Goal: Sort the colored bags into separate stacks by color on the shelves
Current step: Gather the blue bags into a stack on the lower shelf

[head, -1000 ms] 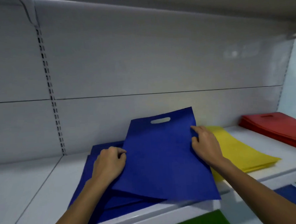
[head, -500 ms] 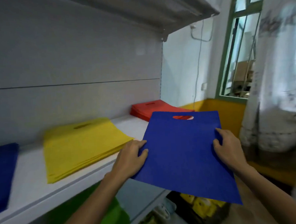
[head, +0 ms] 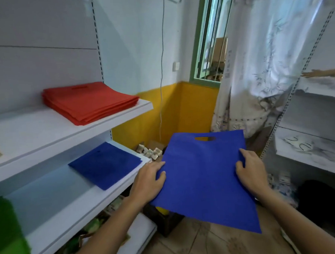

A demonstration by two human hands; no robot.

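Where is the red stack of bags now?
Head view, upper left: the red stack lies at the right end of the upper shelf, above the shelved blue bag.

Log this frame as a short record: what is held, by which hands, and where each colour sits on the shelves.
held: blue bag, in the air, off the shelves
left hand: grips the bag's left edge
right hand: grips its right edge
upper shelf: red stack at the right end
lower shelf: blue pile at the right end, count unclear; green stack at the view's left edge
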